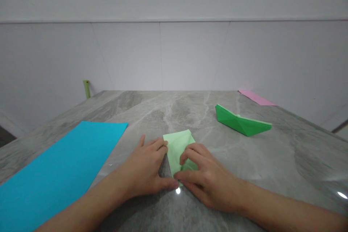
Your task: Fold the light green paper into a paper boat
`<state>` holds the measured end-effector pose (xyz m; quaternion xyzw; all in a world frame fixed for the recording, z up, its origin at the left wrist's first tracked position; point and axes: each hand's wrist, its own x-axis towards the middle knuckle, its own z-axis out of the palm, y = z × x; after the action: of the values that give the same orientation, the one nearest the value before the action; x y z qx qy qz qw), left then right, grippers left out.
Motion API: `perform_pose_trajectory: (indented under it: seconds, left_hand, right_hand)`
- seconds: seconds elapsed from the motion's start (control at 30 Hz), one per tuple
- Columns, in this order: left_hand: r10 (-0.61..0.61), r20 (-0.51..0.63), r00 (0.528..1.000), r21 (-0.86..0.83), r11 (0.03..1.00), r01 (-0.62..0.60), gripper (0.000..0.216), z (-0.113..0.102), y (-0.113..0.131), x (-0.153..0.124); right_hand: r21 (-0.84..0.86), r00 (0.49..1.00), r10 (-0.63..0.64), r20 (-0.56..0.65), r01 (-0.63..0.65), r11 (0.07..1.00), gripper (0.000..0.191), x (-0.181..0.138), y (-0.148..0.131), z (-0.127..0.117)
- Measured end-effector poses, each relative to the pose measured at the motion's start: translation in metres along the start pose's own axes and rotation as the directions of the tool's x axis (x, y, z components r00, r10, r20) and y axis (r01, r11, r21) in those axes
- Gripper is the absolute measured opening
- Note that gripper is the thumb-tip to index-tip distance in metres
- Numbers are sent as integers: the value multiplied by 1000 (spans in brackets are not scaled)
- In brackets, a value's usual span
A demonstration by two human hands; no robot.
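A folded light green paper (179, 145) lies on the grey marble table (190, 112) in front of me. My left hand (145, 168) rests flat at its left edge, fingers stretched out and touching the paper's side, thumb reaching under its near corner. My right hand (205, 175) lies on the paper's right half, fingers curled and pressing down on a fold, thumb at the near corner.
A blue sheet (59, 166) lies flat at the left. A dark green folded paper boat (240, 121) stands at the right, a pink sheet (257, 98) beyond it at the far right edge. A small green post (86, 88) stands at the far left corner. White walls surround the table.
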<state>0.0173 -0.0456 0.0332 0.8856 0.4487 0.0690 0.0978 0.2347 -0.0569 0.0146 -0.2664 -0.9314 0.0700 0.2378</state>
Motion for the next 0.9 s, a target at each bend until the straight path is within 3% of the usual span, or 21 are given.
perform_pose_trajectory:
  seconds: [0.37, 0.9]
  left_hand:
    - [-6, 3, 1000, 35, 999, 6, 69, 2, -1, -1]
    - [24, 13, 1000, 101, 995, -25, 71, -1, -1, 0]
  right_hand:
    - [-14, 991, 0, 136, 2, 1000, 17, -1, -8, 1]
    - [-71, 987, 73, 145, -63, 995, 18, 2, -11, 2]
